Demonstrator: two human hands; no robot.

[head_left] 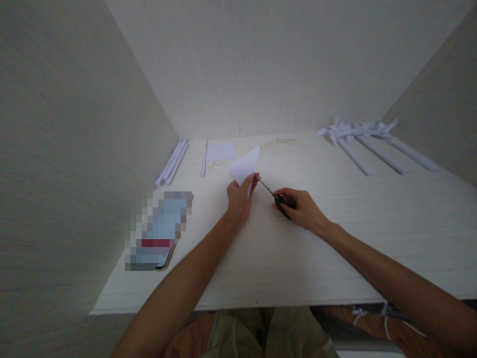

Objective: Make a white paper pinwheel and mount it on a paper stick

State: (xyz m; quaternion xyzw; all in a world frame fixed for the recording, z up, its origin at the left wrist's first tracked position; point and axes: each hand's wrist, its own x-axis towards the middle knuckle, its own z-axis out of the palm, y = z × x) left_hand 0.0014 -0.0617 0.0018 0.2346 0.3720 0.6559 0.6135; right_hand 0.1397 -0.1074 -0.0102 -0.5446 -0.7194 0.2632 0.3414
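Observation:
Near the middle of the table, my left hand (pixel 239 198) pinches a small white sheet of paper (pixel 246 163), raised at a tilt with one corner pointing up and away. My right hand (pixel 298 206) is wrapped round the dark handles of a pair of scissors (pixel 282 205). The thin metal blades point up and left and reach the paper's edge beside my left fingertips. How far the blades are parted cannot be made out. Part of the paper is hidden behind my left fingers.
Several rolled paper sticks (pixel 172 163) lie at the left wall. Beside them are a single paper stick (pixel 204 158) and a flat paper square (pixel 220 151). Folded paper pinwheels on sticks (pixel 346 132) lie at the back right. A phone (pixel 164 226), its screen blurred, rests front left.

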